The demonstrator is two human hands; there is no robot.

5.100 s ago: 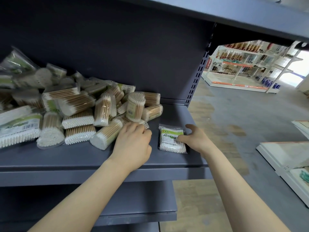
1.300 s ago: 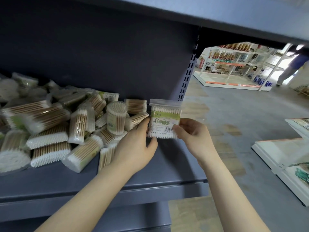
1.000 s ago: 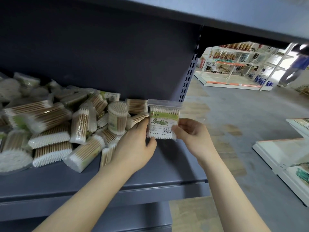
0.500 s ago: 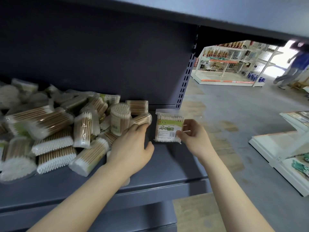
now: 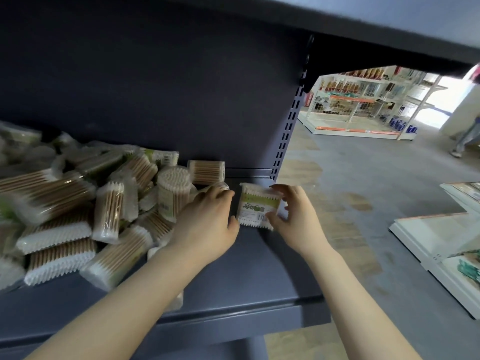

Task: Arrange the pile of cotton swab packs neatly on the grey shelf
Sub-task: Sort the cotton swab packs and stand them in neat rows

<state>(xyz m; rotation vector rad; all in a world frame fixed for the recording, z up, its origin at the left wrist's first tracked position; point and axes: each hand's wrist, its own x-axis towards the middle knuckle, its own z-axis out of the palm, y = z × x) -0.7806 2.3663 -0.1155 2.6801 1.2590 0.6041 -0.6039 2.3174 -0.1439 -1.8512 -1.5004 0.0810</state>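
Observation:
A loose pile of cotton swab packs (image 5: 78, 211) covers the left half of the grey shelf (image 5: 259, 276). One flat pack with a green label (image 5: 255, 205) stands upright near the shelf's right rear corner. My right hand (image 5: 293, 216) holds it by its right side, thumb at the lower front and fingers over the top. My left hand (image 5: 207, 222) lies just left of that pack, fingers curled over a cylindrical pack (image 5: 220, 187) at the pile's edge. Whether it grips that pack is unclear.
The slotted shelf upright (image 5: 288, 131) stands right behind the held pack. An upper shelf (image 5: 337, 19) overhangs the work area. White display racks (image 5: 363, 105) stand across the concrete floor, flat white panels (image 5: 441, 245) lie at the right, and a person's legs (image 5: 465, 139) show far right.
The green-label pack went from lying flat at the shelf front to held up in both hands, then back toward the rear right corner. My left hand let go and moved to the pile's edge.

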